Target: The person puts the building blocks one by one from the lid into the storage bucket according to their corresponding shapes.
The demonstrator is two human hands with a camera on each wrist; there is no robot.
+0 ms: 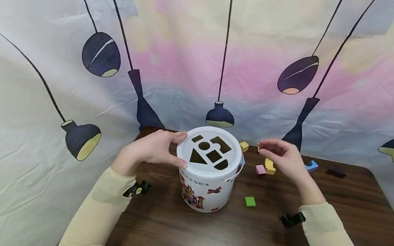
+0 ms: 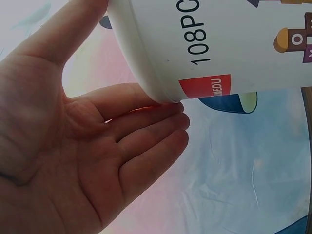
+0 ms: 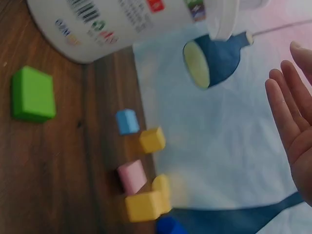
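Pale sleeves (image 1: 100,214) are seen closest, reaching in from both lower corners over the dark wooden table (image 1: 210,245). Between them, toward the table's back edge, the white printed bucket (image 1: 206,191) is stood upright, its lid (image 1: 206,169) fitted on and pierced with shaped holes. The lid's left rim is met by the left hand (image 1: 152,148): thumb and fingers are spread wide and laid nearly straight along the edge, nothing enclosed. On the bucket's right, the white handle (image 1: 239,171) is hung down the side. Across a gap from it, the right hand (image 1: 286,157) is held over the scattered blocks, its fingers loosely bent, nothing seen gripped. Below and near it are spotted a pink block (image 1: 260,169) and a yellow curved block (image 1: 269,166); a yellow cube (image 1: 244,146) is placed closer to the bucket. Room is offered on the wood before the bucket, bordered on the right by a green block (image 1: 250,202). Farther right, a blue block (image 1: 311,166) and a dark block (image 1: 336,171) are set near the back edge, backed by the lamp-printed cloth (image 1: 191,55).
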